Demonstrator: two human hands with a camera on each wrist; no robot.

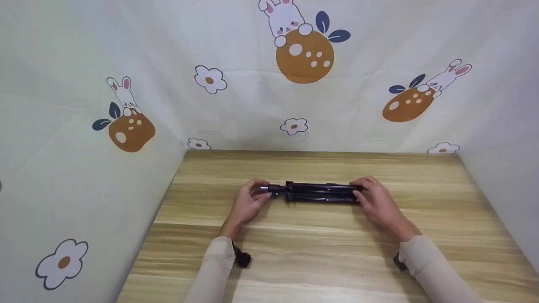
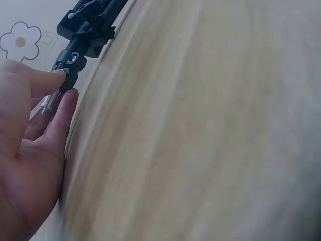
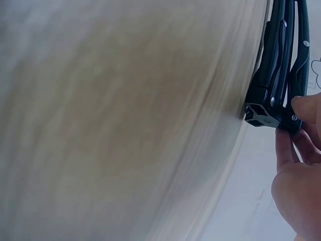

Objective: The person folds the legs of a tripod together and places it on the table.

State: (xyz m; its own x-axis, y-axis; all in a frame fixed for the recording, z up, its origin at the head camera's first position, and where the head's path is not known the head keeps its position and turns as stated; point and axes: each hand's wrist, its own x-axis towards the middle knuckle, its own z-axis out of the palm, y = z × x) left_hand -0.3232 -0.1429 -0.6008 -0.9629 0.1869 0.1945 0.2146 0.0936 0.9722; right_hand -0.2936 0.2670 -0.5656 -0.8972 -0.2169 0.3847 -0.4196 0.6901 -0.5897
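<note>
A folded black tripod [image 1: 322,192] lies crosswise at the middle of the wooden table, its legs together. At its left end, my left hand [image 1: 249,202] holds the narrow neck between thumb and fingers, beside a silver metal tip [image 1: 263,189]. The left wrist view shows the thumb on the black collar [image 2: 67,75] and the fingers beneath. My right hand [image 1: 379,204] grips the other end, where the leg ends meet. In the right wrist view, thumb and fingertips pinch the legs [image 3: 281,65] near their squared-off foot [image 3: 261,116].
The wood-grain table [image 1: 311,252] is bordered by pale cloth walls [image 1: 244,109] at the back and both sides, printed with rabbits, oranges and flowers. A black wrist device [image 1: 242,257] sits below the left sleeve, another [image 1: 400,261] by the right sleeve.
</note>
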